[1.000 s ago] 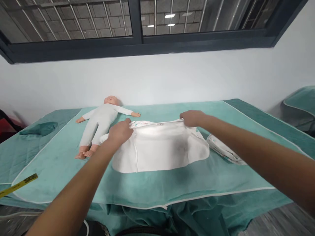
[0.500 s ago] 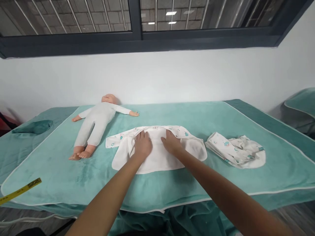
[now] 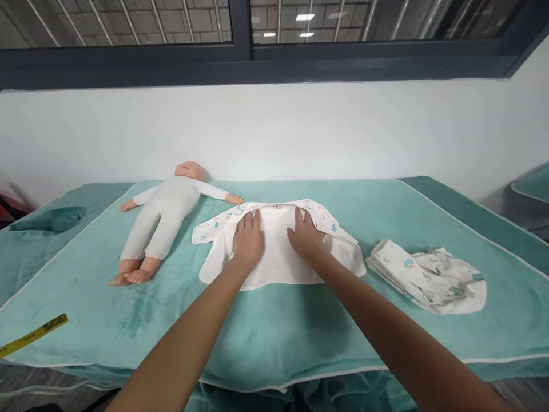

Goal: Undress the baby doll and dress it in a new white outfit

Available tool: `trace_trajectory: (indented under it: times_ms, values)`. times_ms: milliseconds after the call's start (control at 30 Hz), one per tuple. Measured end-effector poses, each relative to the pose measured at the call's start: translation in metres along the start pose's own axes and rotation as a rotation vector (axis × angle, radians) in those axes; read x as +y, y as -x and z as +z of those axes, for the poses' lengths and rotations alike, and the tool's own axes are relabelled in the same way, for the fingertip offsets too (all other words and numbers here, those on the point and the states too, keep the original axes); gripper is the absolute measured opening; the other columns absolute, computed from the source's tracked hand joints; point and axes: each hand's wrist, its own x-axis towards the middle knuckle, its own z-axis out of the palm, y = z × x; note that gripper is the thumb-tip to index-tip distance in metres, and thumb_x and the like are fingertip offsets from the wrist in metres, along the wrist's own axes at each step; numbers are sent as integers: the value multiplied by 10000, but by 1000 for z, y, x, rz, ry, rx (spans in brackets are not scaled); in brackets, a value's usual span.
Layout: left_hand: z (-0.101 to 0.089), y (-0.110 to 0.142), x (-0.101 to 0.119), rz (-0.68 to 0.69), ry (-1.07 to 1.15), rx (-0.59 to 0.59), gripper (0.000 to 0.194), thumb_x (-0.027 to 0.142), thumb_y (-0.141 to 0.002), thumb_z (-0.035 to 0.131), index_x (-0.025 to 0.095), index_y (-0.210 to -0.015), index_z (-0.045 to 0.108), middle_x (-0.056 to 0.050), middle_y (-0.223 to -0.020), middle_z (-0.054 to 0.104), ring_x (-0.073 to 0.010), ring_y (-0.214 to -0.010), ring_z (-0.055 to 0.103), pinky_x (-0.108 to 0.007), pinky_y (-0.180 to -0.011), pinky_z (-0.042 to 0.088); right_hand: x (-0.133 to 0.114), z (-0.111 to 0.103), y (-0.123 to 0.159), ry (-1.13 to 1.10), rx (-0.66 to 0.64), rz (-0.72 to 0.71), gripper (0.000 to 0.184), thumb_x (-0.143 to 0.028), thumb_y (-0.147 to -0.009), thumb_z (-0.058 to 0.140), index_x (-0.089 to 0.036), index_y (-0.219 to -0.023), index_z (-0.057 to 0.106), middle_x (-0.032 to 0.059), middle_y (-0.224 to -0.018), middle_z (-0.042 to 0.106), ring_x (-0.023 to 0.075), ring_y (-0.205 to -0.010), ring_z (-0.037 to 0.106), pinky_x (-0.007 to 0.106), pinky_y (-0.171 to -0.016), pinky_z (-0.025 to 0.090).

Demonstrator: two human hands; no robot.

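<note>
A white baby shirt (image 3: 275, 257) with a small animal print lies spread open, its plain inside facing up. Flat on its left part, just below the collar, rests my left hand (image 3: 249, 237), fingers stretched out. My right hand (image 3: 305, 236) presses on the right part of the shirt, fingers and thumb spread. Neither hand grips the cloth visibly. To the left, a baby doll (image 3: 165, 209) in a pale bodysuit lies on its back, one hand close to the shirt's far left edge. Right of the shirt sits a loosely folded, printed baby garment (image 3: 429, 277); its kind is unclear.
Everything lies on a green padded mat (image 3: 128, 337) with white piping. A yellow tape strip (image 3: 34, 336) is stuck at the front left. Behind the bed rise a white wall (image 3: 274, 131) and a dark window frame (image 3: 171, 73). Bunched green fabric (image 3: 51, 220) lies far left.
Both hands and the shirt have shifted away from me, toward the wall, bringing the shirt closer to the doll's hand. My right fingers are more stretched out. The camera view has moved slightly.
</note>
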Motion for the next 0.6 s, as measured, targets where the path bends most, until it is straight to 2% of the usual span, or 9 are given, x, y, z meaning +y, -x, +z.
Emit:
trace_trajectory:
  times_ms: [133,233,400,600]
  values:
    - [13,-19,-4,-7,33,-34,618,146,-882,376,81,-1489,281,-196,-1526,345,-310,-1432,283,-449,-1159,299,2,6,-17,61,-19,-53,651,-368,-936,380,-194,-1532,182,154,-1567,262,359,-1460,139,592,-1065,306]
    - [24,-28,-8,-26,54,-58,604,125,-884,348,48,-1480,289,-214,-1522,347,-307,-1438,280,-444,-1171,276,7,11,-28,66,-42,-92,613,-367,-953,350,-191,-1524,217,146,-1552,310,347,-1452,191,550,-1084,298]
    - [40,-34,-8,-49,47,-99,539,279,-972,264,44,-1449,345,-217,-1459,440,-295,-1390,370,-429,-1149,305,14,21,-38,44,-88,-98,558,-391,-975,282,-143,-1473,324,183,-1466,444,329,-1391,349,489,-1079,310]
    - [49,-39,-5,-64,38,-128,529,304,-985,257,22,-1409,398,-242,-1429,465,-306,-1364,406,-427,-1124,331,13,22,-44,52,-137,-80,571,-426,-979,265,-122,-1454,354,218,-1418,489,334,-1341,426,475,-1048,344]
